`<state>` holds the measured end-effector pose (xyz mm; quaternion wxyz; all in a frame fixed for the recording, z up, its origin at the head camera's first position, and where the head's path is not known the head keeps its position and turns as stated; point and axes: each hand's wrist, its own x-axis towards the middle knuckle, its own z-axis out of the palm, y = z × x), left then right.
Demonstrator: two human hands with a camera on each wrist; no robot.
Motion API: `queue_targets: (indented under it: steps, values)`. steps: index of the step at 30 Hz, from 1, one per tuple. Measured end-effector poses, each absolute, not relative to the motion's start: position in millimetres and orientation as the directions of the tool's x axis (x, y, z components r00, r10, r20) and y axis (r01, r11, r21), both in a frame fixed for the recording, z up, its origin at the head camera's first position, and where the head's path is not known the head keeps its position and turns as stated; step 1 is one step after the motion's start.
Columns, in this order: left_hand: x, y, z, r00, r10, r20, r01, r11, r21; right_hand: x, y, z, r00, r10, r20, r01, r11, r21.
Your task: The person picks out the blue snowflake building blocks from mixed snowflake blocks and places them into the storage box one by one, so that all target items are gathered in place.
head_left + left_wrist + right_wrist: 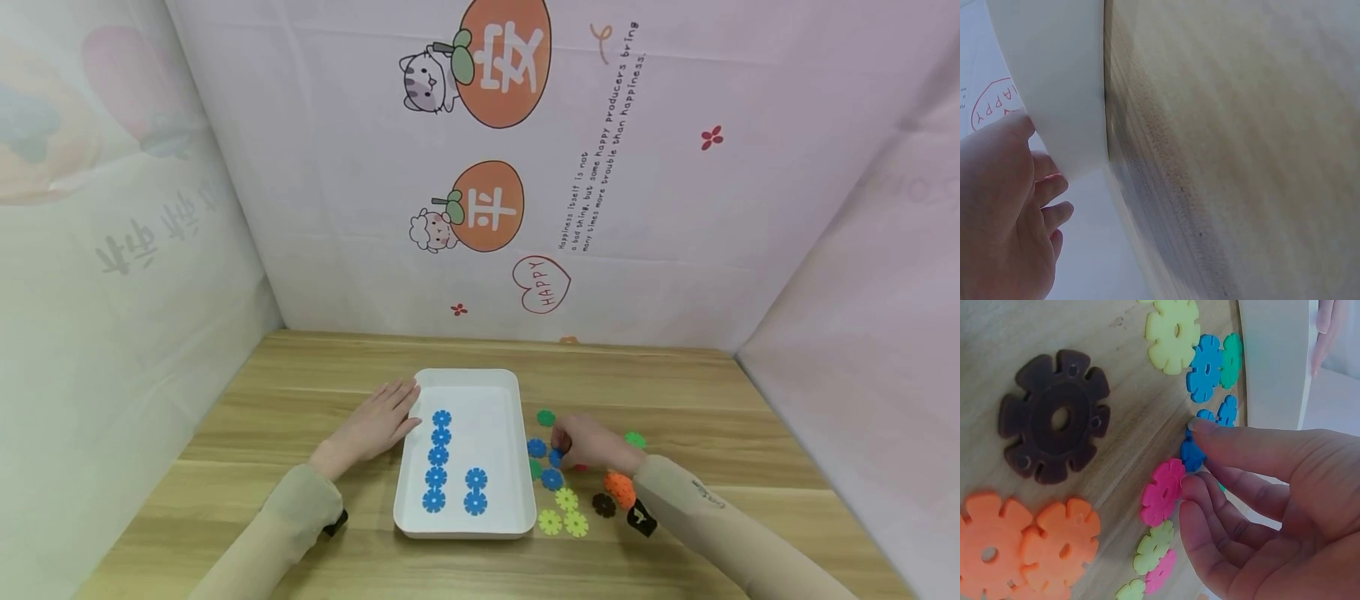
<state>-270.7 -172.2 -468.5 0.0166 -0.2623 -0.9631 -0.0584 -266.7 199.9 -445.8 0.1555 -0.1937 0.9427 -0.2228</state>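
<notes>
A white tray (495, 433) holds several blue snowflake discs, five in a left column with the lowest disc (433, 500), and two to the right including this disc (476, 503). My left hand (378, 421) rests against the tray's left rim, fingers extended; in the left wrist view the fingertips touch the tray wall (1060, 75). Right of the tray, my right hand (588, 442) pinches a blue snowflake disc (1193, 450) just above the table, thumb on its near side. Its fingertips are partly hidden behind the disc. A pink disc (1163, 492) lies just beside those fingers.
Loose discs lie right of the tray: blue (552, 479), green (545, 417), yellow (576, 523), dark brown (603, 505) and orange (621, 488). The wooden table (330, 533) meets printed white cloth walls (645, 292) at the back and sides.
</notes>
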Motion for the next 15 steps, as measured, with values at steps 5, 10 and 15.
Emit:
queue_targets:
  steps: [5,10,15]
  values:
    - [-270.5,-172.5,-468.3,-0.863,0.502,0.063,0.506,0.857,0.1,-269.5,199.3,-445.9,-0.872,-0.426,-0.241,-0.278,0.837,-0.472]
    - [-269.7,-171.5,-467.8,-0.862,0.503,0.064,0.507,0.855,0.107,-271.4,202.3,-445.6,-0.87,-0.427,-0.245,-0.274,0.834,-0.478]
    - [-269.7,-171.5,-467.7,-0.861,0.504,0.074,0.509,0.854,0.107,-270.9,206.5,-440.1,-0.863,-0.464,-0.2,-0.318,0.807,-0.497]
